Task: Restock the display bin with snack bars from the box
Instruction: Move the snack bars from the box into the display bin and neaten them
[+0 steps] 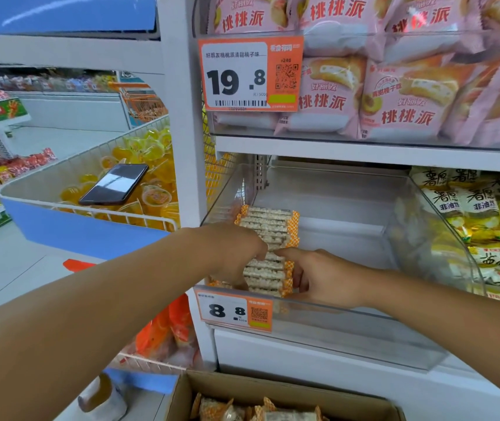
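Restocking is barely begun: both hands, left hand and right hand, grip a snack bar stack in the bin's left corner; box below holds more.

We stand in a shop aisle. White shelving upright ahead; the upper shelf carries pink pie packs behind an orange price tag. To the left, a wire basket of yellow jelly cups, a black phone lying on them. Pale grey floor. Light even, bright.
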